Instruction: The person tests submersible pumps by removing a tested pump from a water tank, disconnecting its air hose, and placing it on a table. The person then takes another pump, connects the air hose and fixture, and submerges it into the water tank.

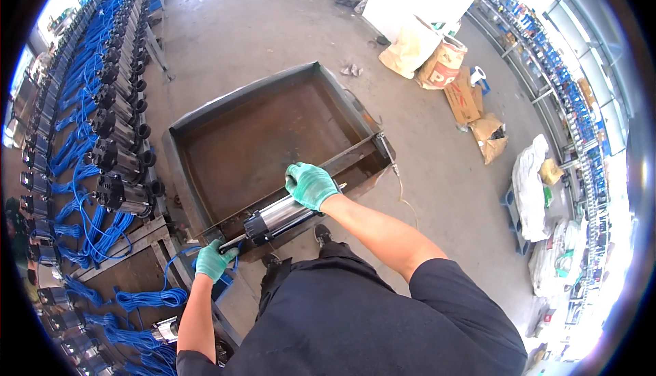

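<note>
A pump [281, 215] with a silver cylinder and a black end lies slantwise along the near side of a metal tank, in front of my body. My right hand [311, 186], in a green glove, is closed over its right end, with the fingers curled and partly hidden. At the other end, my gloved left hand [214, 261] is closed around the tip of a short dark bar [233, 242] by the pump's black end. A blue cable [169, 264] runs near the left hand.
The rectangular metal tank [239, 93] has a brown inside. Left of it, a long bench carries rows of pumps [117, 160] and blue cable coils [150, 299]. Sacks [410, 46] and cardboard [462, 96] lie to the right, beyond a thin hose [403, 195].
</note>
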Available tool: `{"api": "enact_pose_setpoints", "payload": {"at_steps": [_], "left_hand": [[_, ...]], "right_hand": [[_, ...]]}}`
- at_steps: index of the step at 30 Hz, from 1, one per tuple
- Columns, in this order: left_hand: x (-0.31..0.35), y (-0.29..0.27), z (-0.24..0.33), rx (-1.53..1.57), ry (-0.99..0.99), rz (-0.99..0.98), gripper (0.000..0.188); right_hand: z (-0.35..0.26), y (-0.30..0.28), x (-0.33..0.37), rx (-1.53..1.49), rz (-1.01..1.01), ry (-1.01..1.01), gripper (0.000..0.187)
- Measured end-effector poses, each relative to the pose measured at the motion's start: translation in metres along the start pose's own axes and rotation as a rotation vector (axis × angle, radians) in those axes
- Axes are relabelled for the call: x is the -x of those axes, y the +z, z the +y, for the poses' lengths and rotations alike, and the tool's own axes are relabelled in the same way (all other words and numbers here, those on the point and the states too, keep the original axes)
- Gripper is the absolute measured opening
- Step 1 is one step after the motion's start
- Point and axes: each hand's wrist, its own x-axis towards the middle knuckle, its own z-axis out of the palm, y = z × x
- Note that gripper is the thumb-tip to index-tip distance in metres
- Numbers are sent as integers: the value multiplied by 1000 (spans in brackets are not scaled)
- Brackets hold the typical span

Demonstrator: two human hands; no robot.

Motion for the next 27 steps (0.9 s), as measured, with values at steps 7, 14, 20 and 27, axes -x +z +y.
{"api": "enact_pose_setpoints", "payload": {"at_steps": [7,14,20,27], "left_hand": [[1,-7,-17,1577,-644,-575,21],[-2,34,-24,1099,-167,-82,18],[-29,-41,4,790,-374,-729,12],[-9,32,-19,371,45,143,18]], "right_hand": [[1,5,-1,1,9,-11,17],[-4,-1,1,-11,9,-5,18],[1,2,1,-6,16,-32,17],[2,3,-2,-21,11,-13,15]]}}
